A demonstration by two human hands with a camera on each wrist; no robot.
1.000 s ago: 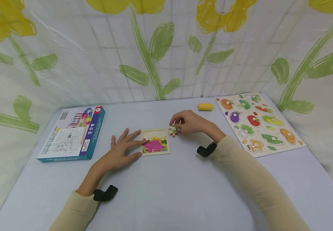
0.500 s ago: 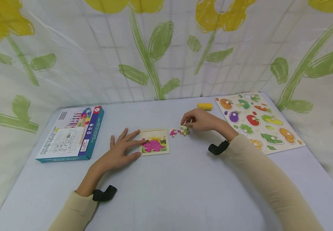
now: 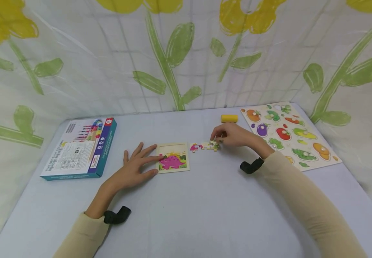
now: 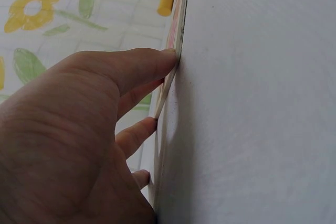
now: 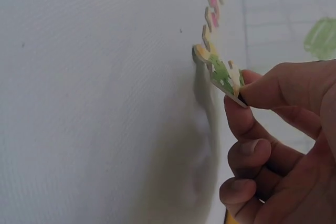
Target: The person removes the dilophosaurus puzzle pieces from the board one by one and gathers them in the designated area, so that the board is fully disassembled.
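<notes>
My left hand [image 3: 137,168] rests with spread fingers at the left side of a small wooden puzzle tray [image 3: 173,148], its fingertips and thumb touching the rim. Inside the tray lies part of a pink dinosaur picture, with bare wood above it. Right of the tray, a pink-and-white puzzle piece [image 3: 195,147] and a pale puzzle piece [image 3: 206,146] lie in a row on the table. At the end of this row my right hand [image 3: 229,135] pinches a green-and-cream puzzle piece [image 5: 223,74] between thumb and index finger, tilted in the right wrist view.
A yellow cylinder [image 3: 229,118] lies behind my right hand. To the right is a vegetable peg puzzle board [image 3: 297,163], partly hidden by my right arm. A flat blue-and-white box [image 3: 79,147] lies at the left. A flower-printed curtain [image 3: 114,71] hangs behind the table.
My right hand has moved right from beside the tray. Puzzle pieces formerly bunched at its fingertips are now spread in a row behind it. The left hand has stayed in place.
</notes>
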